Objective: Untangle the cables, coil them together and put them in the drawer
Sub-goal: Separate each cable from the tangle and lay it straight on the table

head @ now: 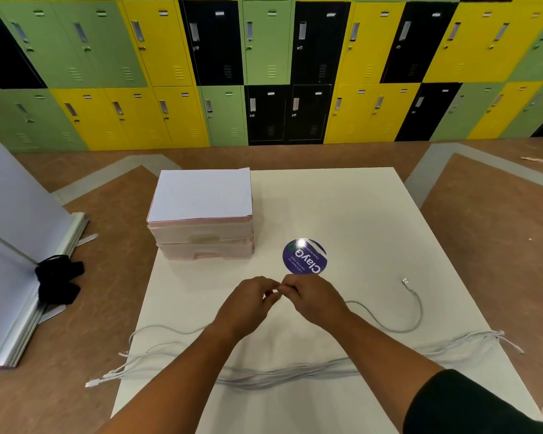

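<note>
Several white cables (295,372) lie stretched across the near part of the white table (342,214), their ends hanging off the left edge and reaching the right edge. One separate white cable (416,311) curves from my hands out to a USB plug at the right. My left hand (248,303) and my right hand (314,297) meet above the table's middle, fingertips pinching that cable between them. A pale pink drawer unit (201,242) with two shut drawers stands at the table's far left.
A round purple sticker (304,256) lies on the table just beyond my hands. Paper sheets sit on top of the drawer unit. White panels (22,245) and a black cloth (58,281) lie on the floor to the left. Coloured lockers (264,67) line the back wall.
</note>
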`<state>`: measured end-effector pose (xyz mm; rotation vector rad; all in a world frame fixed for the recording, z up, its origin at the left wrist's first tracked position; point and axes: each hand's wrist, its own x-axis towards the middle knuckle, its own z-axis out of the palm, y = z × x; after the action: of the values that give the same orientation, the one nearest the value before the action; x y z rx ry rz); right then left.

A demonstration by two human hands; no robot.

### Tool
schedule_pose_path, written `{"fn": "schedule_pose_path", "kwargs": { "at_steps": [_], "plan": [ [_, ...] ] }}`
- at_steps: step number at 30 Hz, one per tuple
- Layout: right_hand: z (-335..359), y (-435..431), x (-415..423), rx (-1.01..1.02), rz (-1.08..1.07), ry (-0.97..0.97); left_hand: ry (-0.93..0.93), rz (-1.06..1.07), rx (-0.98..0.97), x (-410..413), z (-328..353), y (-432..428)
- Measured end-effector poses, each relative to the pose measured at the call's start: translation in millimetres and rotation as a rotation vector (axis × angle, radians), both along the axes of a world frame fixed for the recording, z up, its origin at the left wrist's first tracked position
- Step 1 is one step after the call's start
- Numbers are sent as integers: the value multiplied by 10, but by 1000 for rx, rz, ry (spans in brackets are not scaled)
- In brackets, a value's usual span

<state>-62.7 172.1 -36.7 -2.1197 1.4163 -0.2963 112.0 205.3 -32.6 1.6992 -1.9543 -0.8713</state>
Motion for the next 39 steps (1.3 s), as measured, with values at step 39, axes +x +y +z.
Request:
{"fn": "schedule_pose_path", "kwargs": {
  "at_steps": [39],
  "plan": [
    [33,-177,-512,90,-347,-194,97,180,20,-308,29,-52]
  ]
}}
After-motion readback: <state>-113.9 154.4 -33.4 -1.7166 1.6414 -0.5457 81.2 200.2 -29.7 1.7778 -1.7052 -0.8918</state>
